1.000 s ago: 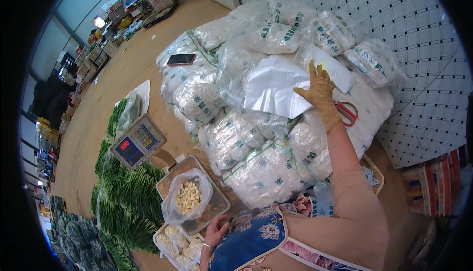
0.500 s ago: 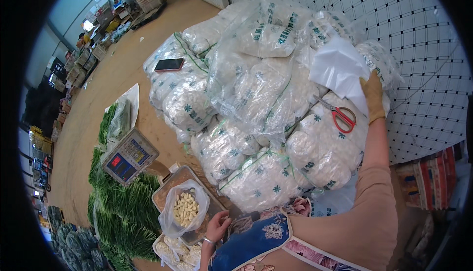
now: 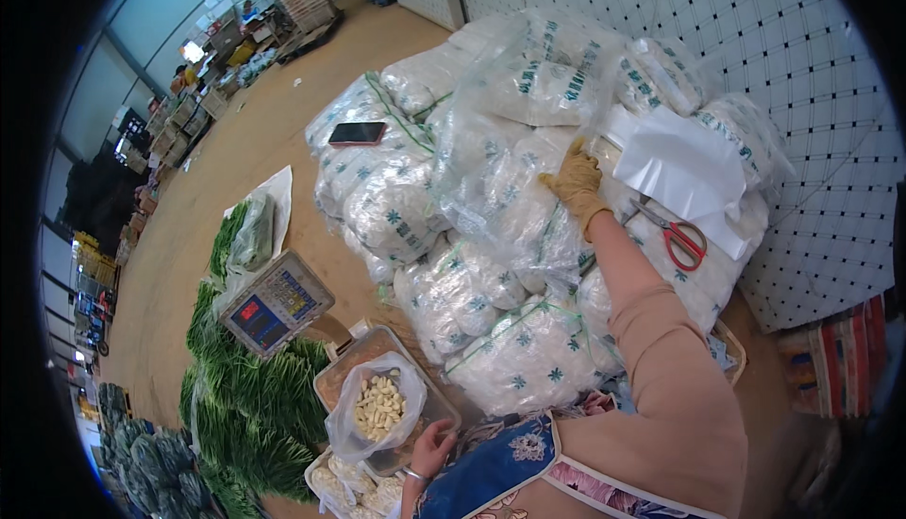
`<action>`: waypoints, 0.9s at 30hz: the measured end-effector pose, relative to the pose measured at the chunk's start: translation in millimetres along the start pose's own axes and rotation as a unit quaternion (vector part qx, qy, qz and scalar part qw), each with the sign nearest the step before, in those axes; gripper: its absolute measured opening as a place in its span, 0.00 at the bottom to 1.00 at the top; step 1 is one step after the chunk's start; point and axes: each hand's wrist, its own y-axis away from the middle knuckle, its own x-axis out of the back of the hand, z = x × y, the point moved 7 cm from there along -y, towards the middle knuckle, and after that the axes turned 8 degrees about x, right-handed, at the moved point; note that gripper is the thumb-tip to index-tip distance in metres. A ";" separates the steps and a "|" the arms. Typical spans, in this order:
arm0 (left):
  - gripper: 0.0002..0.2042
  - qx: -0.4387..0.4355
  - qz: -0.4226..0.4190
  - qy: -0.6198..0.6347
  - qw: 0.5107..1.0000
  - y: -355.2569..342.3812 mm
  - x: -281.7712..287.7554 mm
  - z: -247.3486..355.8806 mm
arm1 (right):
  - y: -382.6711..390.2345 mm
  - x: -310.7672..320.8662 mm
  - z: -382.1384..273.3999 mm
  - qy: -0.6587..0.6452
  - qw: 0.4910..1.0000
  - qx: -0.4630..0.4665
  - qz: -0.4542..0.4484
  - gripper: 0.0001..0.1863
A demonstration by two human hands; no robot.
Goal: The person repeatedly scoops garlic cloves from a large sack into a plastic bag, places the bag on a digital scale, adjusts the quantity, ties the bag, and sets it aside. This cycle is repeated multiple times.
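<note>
My right hand (image 3: 578, 182), in a yellow-brown glove, reaches over the heap of packed bags with its fingers apart. It is at the edge of a large clear plastic bag (image 3: 505, 156); no grip on it shows. Beside the hand lie a white plastic sheet (image 3: 681, 162) and red-handled scissors (image 3: 683, 242). My bare left hand (image 3: 432, 447) rests at the rim of the scale's tray (image 3: 439, 406), fingers loosely apart and holding nothing. On that tray stands an open white plastic bag (image 3: 411, 391) with peeled cream-coloured cloves (image 3: 379, 408), which look like garlic.
A phone (image 3: 358, 133) lies on the bags at the left. The scale's display (image 3: 275, 304) stands above bunches of long green vegetables (image 3: 250, 406). A basket with white bagged goods (image 3: 363, 486) is below the tray. A dotted white wall (image 3: 812, 123) bounds the right.
My right hand has moved left from the white sheet to the clear bag, leaving the sheet spread out flatter. My left hand stays by the tray. The view has shifted slightly.
</note>
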 end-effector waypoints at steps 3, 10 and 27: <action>0.18 -0.009 0.013 0.010 1.000 5.5 7.6 -19.5 | -34.5 -37.0 14.2 -0.181 0.980 -0.037 0.073 0.34; 0.16 -0.075 -0.022 0.032 0.996 1.6 1.5 -10.8 | -94.4 -68.9 92.7 0.235 0.956 0.171 -0.044 0.12; 0.18 -0.176 -0.036 -0.041 0.983 16.9 16.0 -6.5 | 195.4 37.6 6.9 -0.217 0.964 0.116 0.098 0.17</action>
